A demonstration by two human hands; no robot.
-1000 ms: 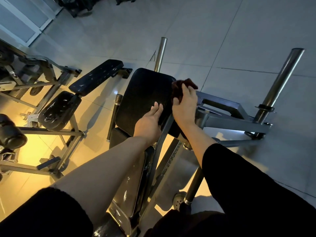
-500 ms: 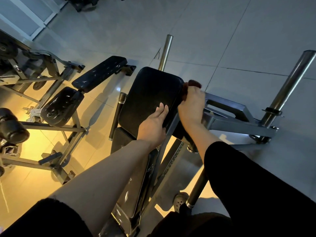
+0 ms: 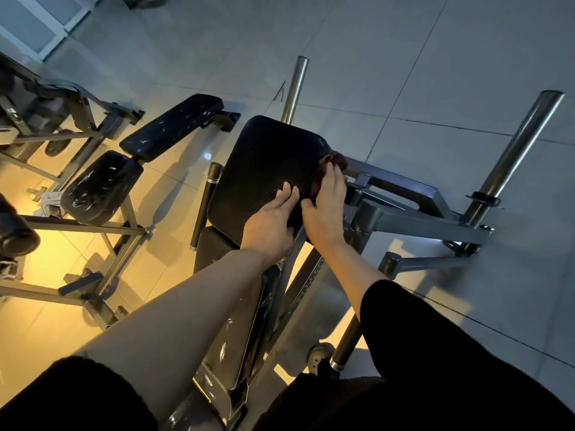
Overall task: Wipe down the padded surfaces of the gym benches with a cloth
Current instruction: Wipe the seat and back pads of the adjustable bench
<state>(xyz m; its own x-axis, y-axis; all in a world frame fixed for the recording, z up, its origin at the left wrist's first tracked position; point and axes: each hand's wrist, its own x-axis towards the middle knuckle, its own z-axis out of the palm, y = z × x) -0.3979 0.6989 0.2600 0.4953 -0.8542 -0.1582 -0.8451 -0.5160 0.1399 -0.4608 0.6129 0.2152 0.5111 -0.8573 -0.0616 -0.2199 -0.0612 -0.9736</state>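
Observation:
A black padded backrest (image 3: 264, 169) of a gym bench fills the middle of the view, with its seat pad (image 3: 236, 346) below under my arms. My left hand (image 3: 273, 222) rests flat on the pad's near right corner, fingers straight. My right hand (image 3: 326, 206) presses a dark red cloth (image 3: 334, 164) against the pad's right side edge; the cloth shows only above and beside my fingers.
A second bench with a worn black seat (image 3: 99, 188) and long pad (image 3: 172, 126) stands to the left. Two steel posts (image 3: 294, 88) (image 3: 513, 154) rise from the grey frame (image 3: 413, 222). A black roller (image 3: 15, 237) sits at far left on tiled floor.
My right hand has slid the cloth along the pad's right edge, from its upper part down a little. My left hand stayed on the pad's corner.

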